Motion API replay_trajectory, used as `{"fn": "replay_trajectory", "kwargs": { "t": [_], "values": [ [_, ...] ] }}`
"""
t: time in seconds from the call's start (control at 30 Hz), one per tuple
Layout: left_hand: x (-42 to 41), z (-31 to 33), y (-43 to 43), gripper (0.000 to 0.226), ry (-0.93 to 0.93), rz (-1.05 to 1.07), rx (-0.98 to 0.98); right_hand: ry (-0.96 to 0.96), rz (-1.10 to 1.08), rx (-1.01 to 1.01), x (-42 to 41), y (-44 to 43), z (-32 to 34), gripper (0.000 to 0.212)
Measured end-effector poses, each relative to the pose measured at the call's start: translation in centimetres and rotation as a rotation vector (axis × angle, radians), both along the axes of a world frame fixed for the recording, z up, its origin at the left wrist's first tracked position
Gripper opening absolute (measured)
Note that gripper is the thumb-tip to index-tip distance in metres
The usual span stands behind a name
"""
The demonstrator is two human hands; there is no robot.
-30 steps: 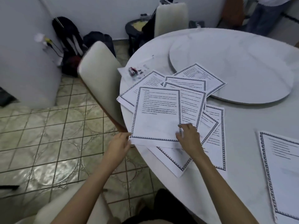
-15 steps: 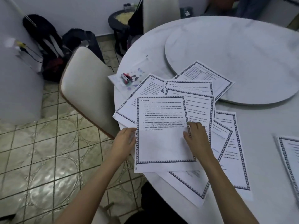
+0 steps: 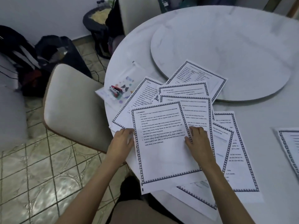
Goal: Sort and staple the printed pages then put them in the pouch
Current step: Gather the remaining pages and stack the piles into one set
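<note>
Pages (image 3: 191,94) lie fanned over the near-left part of the table (image 3: 267,113), so I judge sorting is the step in hand. My left hand (image 3: 123,141) grips the left edge of the top page (image 3: 161,152); my right hand (image 3: 198,141) pinches its right edge, thumb on top. I would lift it level so the sheets beneath do not drag off the near rim, read its heading, then lay it square. The stapler (image 3: 115,91) rests on the pouch (image 3: 127,78), far left.

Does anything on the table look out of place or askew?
Yes. The printed pages lie fanned at clashing angles, none squared; the top page, held by the left hand and right hand, sits tilted.
</note>
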State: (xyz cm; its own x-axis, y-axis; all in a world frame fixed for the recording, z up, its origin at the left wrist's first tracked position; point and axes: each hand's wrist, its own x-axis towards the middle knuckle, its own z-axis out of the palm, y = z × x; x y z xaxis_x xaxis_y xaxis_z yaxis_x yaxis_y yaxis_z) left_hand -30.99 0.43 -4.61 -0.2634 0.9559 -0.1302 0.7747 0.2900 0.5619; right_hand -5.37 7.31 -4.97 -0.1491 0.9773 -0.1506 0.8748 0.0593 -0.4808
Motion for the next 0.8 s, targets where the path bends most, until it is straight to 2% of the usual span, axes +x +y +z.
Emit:
{"fn": "replay_trajectory", "kwargs": {
  "t": [0.27, 0.6, 0.73, 0.8],
  "values": [
    [-2.4, 0.0, 3.3, 0.030, -0.079, -0.160, 0.019, 0.129, -0.198, -0.095, -1.7, -0.1, 0.6, 0.043],
    [-4.5, 1.6, 6.8, 0.035, -0.374, -0.244, 0.047, 0.453, -0.577, -0.170, -4.3, -1.5, 1.9, 0.041],
    [-4.3, 2.3, 8.6, 0.038, -0.476, -0.273, 0.047, 0.581, -0.651, -0.067, -4.7, -2.0, 1.9, 0.019],
    [-4.1, 2.3, 9.1, 0.037, -0.484, -0.273, 0.037, 0.658, -0.698, -0.023, -4.9, -2.1, 2.3, 0.023]
  ]
}}
